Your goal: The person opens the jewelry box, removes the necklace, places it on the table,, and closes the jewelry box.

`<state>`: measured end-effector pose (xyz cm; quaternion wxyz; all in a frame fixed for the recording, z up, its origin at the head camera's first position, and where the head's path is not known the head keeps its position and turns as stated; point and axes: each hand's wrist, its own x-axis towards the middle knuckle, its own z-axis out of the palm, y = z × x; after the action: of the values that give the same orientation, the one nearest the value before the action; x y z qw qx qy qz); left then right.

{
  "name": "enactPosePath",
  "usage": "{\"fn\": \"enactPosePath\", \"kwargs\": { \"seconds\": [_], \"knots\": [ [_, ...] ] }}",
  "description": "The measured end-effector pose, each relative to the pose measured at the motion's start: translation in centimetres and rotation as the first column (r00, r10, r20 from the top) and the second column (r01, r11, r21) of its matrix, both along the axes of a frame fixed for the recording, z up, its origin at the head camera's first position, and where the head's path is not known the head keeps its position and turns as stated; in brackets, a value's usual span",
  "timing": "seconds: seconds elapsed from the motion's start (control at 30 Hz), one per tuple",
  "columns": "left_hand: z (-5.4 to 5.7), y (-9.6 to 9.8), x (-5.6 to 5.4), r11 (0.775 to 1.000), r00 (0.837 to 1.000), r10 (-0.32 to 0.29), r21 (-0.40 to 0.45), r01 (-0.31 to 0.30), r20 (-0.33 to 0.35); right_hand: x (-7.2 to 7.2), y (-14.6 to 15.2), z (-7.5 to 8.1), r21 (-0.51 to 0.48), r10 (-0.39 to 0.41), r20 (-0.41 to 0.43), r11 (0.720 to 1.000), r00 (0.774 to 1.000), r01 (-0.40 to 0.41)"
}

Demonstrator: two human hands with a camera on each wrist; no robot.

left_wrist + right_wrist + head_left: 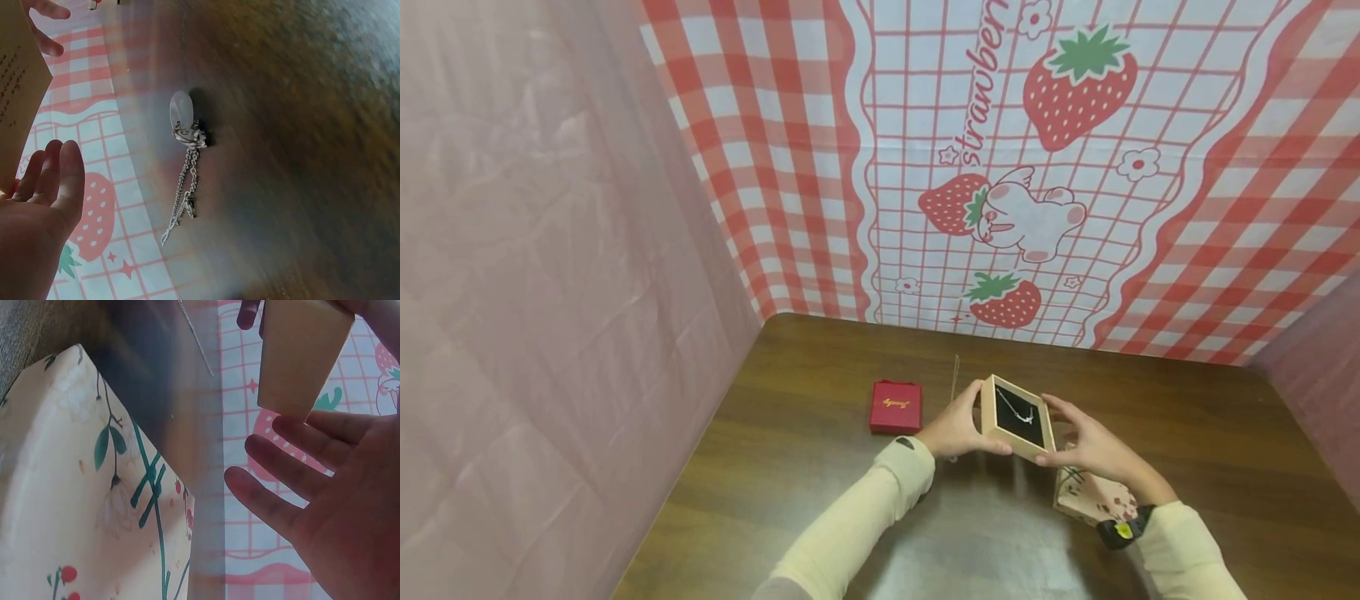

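Observation:
A small cream jewelry box [988,408], tilted, is held off the table between both hands. A fine silver necklace [1019,412] lies on the black pad [1032,431] inside it. My left hand [958,426] grips the box's left side, thumb along the near edge. At the right side my right hand [1092,446] pinches it between thumb and finger, the other fingers spread in the right wrist view. Another necklace with a pale oval pendant [181,111] lies on the table beside the left hand. Under the right forearm stands a floral-printed box [75,456], partly hidden.
A flat red box [896,407] with gold lettering sits left of the left hand. The brown wooden table [805,400] meets a strawberry-print checked cloth [940,275] at its back. Pinkish cloth [550,292] hangs along the left side.

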<state>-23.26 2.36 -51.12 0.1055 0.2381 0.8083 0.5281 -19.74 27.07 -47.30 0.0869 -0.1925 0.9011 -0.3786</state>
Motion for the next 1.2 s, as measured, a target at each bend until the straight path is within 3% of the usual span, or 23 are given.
{"fn": "enactPosePath", "kwargs": {
  "seconds": [0.4,0.63,0.87,1.07,1.2],
  "knots": [
    [0.08,-0.14,0.11,1.000,0.999,-0.020,-0.012,0.020,0.031,-0.38,-0.11,-0.54,0.017,-0.016,0.009,1.000,1.000,0.016],
    [0.41,-0.17,0.10,0.995,0.999,-0.045,-0.090,0.047,0.029,-0.33,-0.04,-0.22,0.060,-0.033,-0.006,0.998,0.999,0.033],
    [0.54,-0.01,-0.05,0.966,0.998,-0.022,-0.260,0.006,-0.058,-0.48,0.10,-0.48,0.070,-0.036,-0.046,0.997,0.998,0.039],
    [0.65,-0.11,-0.40,0.956,0.991,-0.035,-0.292,-0.004,-0.128,-0.76,-0.02,-0.50,0.086,-0.036,-0.091,0.995,0.995,0.044],
    [0.85,-0.19,-0.76,0.952,0.989,-0.049,-0.307,0.005,-0.136,-0.96,-0.16,-0.21,0.113,-0.027,-0.131,0.993,0.991,0.042]
  ]
}}
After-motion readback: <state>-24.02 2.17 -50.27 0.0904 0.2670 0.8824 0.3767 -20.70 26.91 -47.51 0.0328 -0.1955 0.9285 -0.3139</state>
